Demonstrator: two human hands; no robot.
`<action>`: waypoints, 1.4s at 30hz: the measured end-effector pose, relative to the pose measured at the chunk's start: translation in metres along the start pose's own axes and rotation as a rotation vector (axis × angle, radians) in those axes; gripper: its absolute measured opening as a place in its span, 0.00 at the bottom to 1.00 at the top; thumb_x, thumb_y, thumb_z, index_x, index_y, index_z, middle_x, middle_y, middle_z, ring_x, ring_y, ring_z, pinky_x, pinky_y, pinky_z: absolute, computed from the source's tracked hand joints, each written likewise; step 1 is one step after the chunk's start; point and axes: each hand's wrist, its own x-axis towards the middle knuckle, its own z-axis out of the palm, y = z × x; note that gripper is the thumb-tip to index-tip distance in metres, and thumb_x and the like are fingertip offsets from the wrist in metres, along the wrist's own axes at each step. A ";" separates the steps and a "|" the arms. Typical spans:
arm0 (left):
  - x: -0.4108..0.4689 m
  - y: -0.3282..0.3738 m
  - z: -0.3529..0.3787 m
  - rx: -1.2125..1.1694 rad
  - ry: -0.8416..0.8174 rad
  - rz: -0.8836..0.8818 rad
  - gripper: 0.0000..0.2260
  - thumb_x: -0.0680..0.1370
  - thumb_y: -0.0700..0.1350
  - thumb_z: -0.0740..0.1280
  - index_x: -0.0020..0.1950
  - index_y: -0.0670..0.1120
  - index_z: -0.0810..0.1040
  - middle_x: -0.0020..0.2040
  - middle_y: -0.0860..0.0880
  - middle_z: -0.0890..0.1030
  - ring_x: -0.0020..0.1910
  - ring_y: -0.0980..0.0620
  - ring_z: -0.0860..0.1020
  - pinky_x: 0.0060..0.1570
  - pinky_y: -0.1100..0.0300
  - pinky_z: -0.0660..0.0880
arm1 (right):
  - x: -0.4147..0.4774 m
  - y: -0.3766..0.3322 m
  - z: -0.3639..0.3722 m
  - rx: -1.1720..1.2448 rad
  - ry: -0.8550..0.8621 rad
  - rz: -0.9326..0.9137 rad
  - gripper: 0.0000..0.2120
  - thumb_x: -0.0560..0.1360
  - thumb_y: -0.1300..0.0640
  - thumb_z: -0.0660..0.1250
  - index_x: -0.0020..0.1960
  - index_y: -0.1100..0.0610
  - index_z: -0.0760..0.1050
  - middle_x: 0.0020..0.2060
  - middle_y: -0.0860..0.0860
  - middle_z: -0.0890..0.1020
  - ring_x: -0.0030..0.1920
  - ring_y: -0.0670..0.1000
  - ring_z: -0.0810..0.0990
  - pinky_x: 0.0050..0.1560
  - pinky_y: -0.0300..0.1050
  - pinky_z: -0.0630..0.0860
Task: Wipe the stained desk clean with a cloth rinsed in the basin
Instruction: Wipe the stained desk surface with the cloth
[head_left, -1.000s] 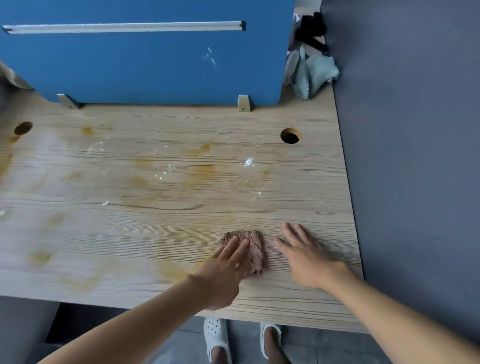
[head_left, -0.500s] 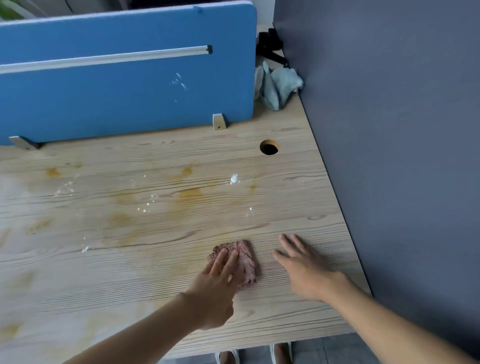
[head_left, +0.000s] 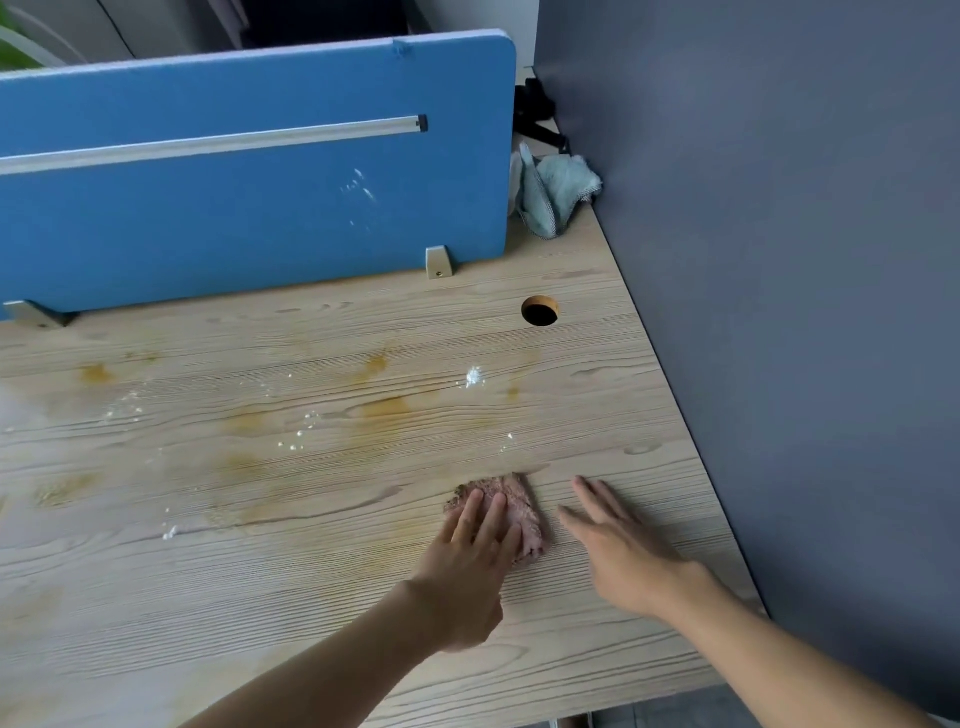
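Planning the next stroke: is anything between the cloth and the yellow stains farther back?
Nothing solid: between the brown cloth under the left hand and the yellow stains lies only desk with white specks.

- There were no words, numbers or signs that I could read anywhere.
- The blue screen (head_left: 234, 234) and the desk (head_left: 156, 597) had no writing on them that I could see.

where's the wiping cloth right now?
Head view: the pink-brown cloth lies on the desk toward its front right, under the left hand's fingers, with the right hand just to its right.
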 end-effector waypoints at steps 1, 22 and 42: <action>0.006 0.000 -0.002 -0.009 0.011 -0.001 0.35 0.82 0.56 0.52 0.80 0.43 0.36 0.78 0.36 0.31 0.74 0.34 0.28 0.76 0.38 0.40 | 0.001 0.000 -0.002 0.009 0.003 0.000 0.40 0.77 0.70 0.56 0.82 0.46 0.47 0.80 0.50 0.34 0.80 0.52 0.35 0.80 0.55 0.44; 0.009 -0.028 -0.018 -0.104 -0.025 -0.042 0.33 0.83 0.55 0.54 0.82 0.48 0.40 0.80 0.42 0.35 0.78 0.40 0.34 0.77 0.47 0.41 | 0.030 0.015 -0.052 -0.002 0.067 -0.015 0.38 0.76 0.71 0.57 0.81 0.48 0.54 0.81 0.53 0.47 0.81 0.55 0.46 0.80 0.55 0.48; 0.055 -0.044 -0.055 -0.168 0.018 -0.066 0.32 0.83 0.55 0.55 0.82 0.50 0.42 0.81 0.46 0.36 0.79 0.43 0.35 0.77 0.47 0.47 | 0.053 0.019 -0.062 -0.029 -0.005 0.002 0.38 0.77 0.69 0.56 0.82 0.49 0.48 0.80 0.52 0.37 0.80 0.55 0.38 0.80 0.55 0.44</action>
